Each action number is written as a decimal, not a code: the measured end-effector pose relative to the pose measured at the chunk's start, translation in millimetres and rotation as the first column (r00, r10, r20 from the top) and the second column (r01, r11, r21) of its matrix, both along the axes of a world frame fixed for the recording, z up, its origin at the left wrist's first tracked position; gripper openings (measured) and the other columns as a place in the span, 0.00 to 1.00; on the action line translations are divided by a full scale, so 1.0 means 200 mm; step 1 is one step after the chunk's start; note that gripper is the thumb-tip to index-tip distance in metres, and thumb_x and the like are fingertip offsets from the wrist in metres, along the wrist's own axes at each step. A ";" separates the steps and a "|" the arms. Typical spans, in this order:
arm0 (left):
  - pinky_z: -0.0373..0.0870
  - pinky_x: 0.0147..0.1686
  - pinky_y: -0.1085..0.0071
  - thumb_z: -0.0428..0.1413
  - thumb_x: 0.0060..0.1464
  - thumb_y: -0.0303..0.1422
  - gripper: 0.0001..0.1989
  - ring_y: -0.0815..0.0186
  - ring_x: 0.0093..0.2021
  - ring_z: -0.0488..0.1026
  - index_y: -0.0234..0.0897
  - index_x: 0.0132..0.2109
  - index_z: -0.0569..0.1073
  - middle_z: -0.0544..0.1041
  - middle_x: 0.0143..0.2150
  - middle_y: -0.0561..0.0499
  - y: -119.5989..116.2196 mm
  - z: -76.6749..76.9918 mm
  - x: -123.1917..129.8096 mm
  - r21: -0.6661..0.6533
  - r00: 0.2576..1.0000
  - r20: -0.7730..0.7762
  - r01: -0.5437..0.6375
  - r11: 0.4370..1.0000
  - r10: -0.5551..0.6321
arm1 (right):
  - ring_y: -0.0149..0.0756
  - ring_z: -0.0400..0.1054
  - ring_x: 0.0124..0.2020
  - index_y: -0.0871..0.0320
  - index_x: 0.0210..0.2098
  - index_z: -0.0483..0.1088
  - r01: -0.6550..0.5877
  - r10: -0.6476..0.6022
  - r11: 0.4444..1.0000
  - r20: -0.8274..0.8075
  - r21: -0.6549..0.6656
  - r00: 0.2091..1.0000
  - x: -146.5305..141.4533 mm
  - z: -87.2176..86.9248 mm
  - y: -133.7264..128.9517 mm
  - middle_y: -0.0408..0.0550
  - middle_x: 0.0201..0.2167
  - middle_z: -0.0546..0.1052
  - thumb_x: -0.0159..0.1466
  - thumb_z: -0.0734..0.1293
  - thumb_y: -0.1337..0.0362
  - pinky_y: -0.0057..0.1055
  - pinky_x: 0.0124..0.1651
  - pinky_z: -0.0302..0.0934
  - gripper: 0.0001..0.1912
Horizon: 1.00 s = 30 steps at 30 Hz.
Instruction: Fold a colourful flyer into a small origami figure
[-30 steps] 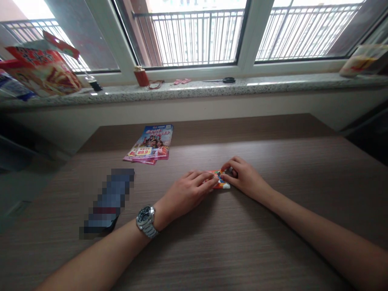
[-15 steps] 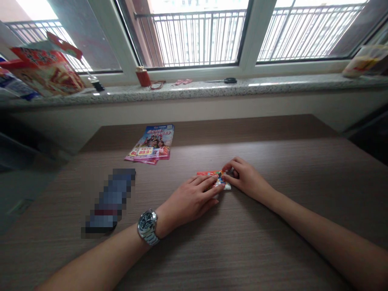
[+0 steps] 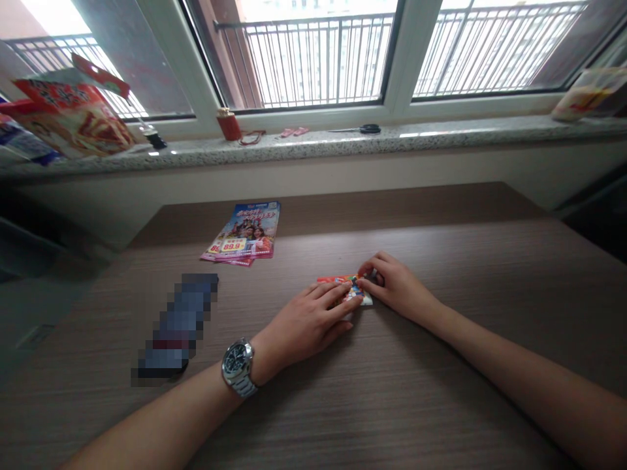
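Left hand flat on a bright slip, right hand at its 3 o'clock edge

The small printed slip [image 3: 354, 292] lies on the tabletop [image 3: 313, 411], partly hidden under fingers. Its visible surface is smooth, with a red strip along the 12 o'clock edge, patches of orange, green and blue, and a whitish corner toward 4 o'clock. Any writing is too small to read. Its long axis runs roughly from 9 to 3 o'clock.

The left hand [image 3: 306, 323] is open, palm down, its fingers extended and slightly spread over the slip. The right hand [image 3: 394, 282] is curled, thumb and forefinger nearly together at the slip's edge; whether they pinch it cannot be told.

The left wrist wears a watch [image 3: 238, 367] with metal links and a round dark dial. The tabletop has streaky brown woodgrain. Toward 10 o'clock from the slip sit glossy leaflets [image 3: 252, 230] with Chinese lettering and "89.9" on a yellow label. A dark, pixelated oblong [image 3: 179, 326] lies toward 8 o'clock. On the speckled stone sill [image 3: 313, 147], scissors [image 3: 369, 129] rest at 12 o'clock and a red container [image 3: 228, 125] at 11.
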State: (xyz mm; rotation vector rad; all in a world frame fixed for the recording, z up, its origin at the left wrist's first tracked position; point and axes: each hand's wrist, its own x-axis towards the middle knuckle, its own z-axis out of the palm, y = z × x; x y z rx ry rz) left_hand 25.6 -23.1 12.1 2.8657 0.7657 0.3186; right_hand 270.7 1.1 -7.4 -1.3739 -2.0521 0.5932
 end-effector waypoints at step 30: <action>0.61 0.67 0.50 0.48 0.71 0.40 0.24 0.53 0.69 0.60 0.43 0.69 0.60 0.63 0.70 0.42 0.01 -0.01 -0.01 -0.027 0.999 0.036 0.002 1.000 -0.001 | 0.33 0.64 0.30 0.55 0.37 0.74 -0.021 0.021 0.999 0.010 0.030 1.000 0.01 -0.01 0.00 0.45 0.36 0.70 0.65 0.70 0.65 0.31 0.36 0.62 0.01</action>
